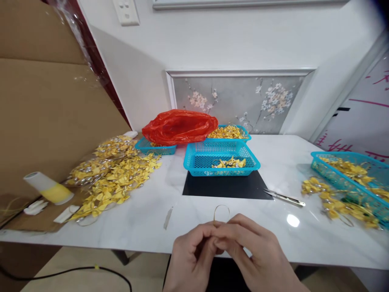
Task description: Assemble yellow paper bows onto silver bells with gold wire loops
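Note:
My left hand (190, 253) and my right hand (258, 247) meet at the table's front edge, fingertips pressed together. A thin gold cord loop (229, 211) rises from between the pinched fingers. Whatever else they hold is hidden behind the fingers. Beyond them, a blue perforated basket (257, 165) stands partly on a black sheet (221, 188), with a few yellow ribbon pieces (232, 162) inside. Small scissors-like snips (285, 197) lie at the sheet's right edge.
Yellow ribbon pieces with silvery beads (112, 186) are heaped at left beside a white-and-yellow cone (48, 187). A red plastic bag (179, 125) covers part of a back basket (156, 149). At right, another blue basket (322, 160) has more yellow pieces (337, 205) before it.

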{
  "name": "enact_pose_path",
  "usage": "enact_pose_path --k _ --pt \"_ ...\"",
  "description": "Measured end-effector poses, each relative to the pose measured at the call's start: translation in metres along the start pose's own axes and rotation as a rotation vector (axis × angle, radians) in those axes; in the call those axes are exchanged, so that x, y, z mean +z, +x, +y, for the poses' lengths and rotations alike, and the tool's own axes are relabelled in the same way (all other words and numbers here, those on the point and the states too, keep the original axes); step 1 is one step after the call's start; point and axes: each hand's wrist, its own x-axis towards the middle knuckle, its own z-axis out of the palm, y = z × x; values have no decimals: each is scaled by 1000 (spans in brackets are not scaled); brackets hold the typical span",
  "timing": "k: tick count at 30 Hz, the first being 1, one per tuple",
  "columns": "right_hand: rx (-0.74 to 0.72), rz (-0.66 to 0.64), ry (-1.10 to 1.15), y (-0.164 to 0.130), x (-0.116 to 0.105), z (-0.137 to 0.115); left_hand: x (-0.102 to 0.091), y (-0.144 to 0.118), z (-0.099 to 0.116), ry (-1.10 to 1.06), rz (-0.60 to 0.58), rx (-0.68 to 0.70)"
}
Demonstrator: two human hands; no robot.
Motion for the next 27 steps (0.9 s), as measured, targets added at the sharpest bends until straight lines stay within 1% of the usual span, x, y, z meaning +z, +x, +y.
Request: enact_pose_path --k 2,4,6,8,9,11,13,15,16,18,20,22,27 --pt "16 -10 -32 -1 3 -1 1 1 3 72 25 40" --pt "54 7 -103 -3 9 -1 3 2 6 109 59 49" --pt "67 46 -171 -4 15 -1 5 3 8 126 68 37" --pt "45 98 -188 -4 21 -2 6 4 9 124 50 24" --pt "42 128 -158 -3 22 -2 6 4 8 115 44 18" --pt "80 183 15 -1 22 -3 8 3 7 59 51 -2" --pt "181 223 275 1 20 -5 9 3 7 -73 75 -65" --pt "267 278 486 2 16 -5 10 2 8 -239 97 -157" --pt "296 308 555 2 14 -4 10 1 8 -306 94 -197" --pt "324 344 649 2 11 -1 8 1 11 -375 69 -240" --pt "342 342 699 1 10 3 5 1 13 -387 47 -252" --pt "358 333 693 -1 9 6 3 1 16 -391 47 -271" --pt "323 351 526 -4 6 12 4 1 20 -432 51 -312"
